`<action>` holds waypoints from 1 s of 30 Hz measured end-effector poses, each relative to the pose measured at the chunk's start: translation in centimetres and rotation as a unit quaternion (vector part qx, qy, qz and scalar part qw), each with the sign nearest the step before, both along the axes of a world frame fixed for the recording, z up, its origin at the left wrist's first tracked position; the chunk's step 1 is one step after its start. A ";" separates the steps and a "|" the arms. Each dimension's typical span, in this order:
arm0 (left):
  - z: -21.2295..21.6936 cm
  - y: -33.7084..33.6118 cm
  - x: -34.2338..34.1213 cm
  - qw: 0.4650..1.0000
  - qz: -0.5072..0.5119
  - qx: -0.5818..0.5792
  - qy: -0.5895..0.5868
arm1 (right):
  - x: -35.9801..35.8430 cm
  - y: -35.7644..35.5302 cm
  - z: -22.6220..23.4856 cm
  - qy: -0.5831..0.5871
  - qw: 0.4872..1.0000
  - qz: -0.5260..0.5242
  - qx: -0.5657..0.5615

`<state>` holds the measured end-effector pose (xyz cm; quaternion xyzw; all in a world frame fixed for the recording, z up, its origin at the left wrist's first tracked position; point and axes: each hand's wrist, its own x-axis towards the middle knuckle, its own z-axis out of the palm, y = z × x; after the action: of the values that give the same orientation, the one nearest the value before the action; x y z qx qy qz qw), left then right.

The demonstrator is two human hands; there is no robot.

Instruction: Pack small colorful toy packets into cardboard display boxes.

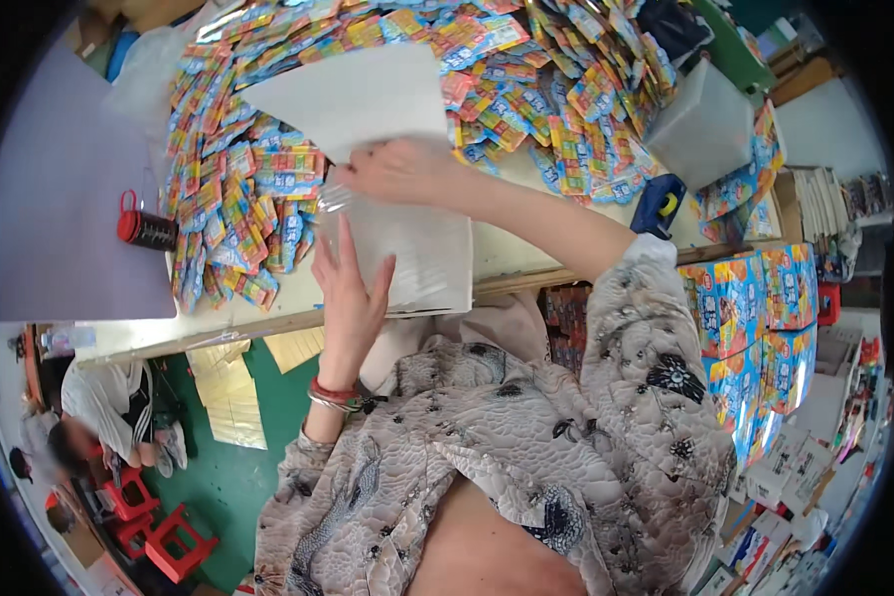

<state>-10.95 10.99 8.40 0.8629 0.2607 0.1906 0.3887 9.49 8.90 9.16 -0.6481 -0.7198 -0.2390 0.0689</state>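
A: Head view is read from the left: what is seen first?

B: A red-and-black tape roll (144,228) is seen at nine o'clock on the table (60,219), beside a spread of small colourful packets (238,214). The left hand (350,288) is laid flat, fingers spread wide, against a clear plastic bag (412,253) at the table's near edge.

A: And further right?

B: The right hand (399,171) is closed on the bag's top, where a white cardboard sheet (353,99) is held sticking up toward twelve o'clock. A grey box (703,127) and a blue tape dispenser (658,204) are placed at two o'clock.

A: What could be spoiled?

B: By my judgement, the thin bag could be torn or creased if the sheet's corner is caught at the mouth. Loose packets could be swept off if the sheet is swung wide.
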 end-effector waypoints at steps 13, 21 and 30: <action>0.7 -2.3 1.1 0.928 -0.207 0.264 0.161 | 1.7 -1.7 1.9 -0.021 0.997 0.057 0.045; -1.3 -0.7 4.1 0.890 -0.320 0.103 0.306 | 3.1 -3.6 -6.6 -0.059 0.995 -0.079 -0.033; -2.7 0.6 4.9 0.879 -0.271 0.204 0.335 | -3.1 -11.1 -2.0 0.290 0.872 -0.314 0.237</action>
<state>-6.01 11.57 5.70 0.9722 0.0866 -0.1743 0.1299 6.36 -2.23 7.19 -0.8445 -0.3475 -0.2134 0.3472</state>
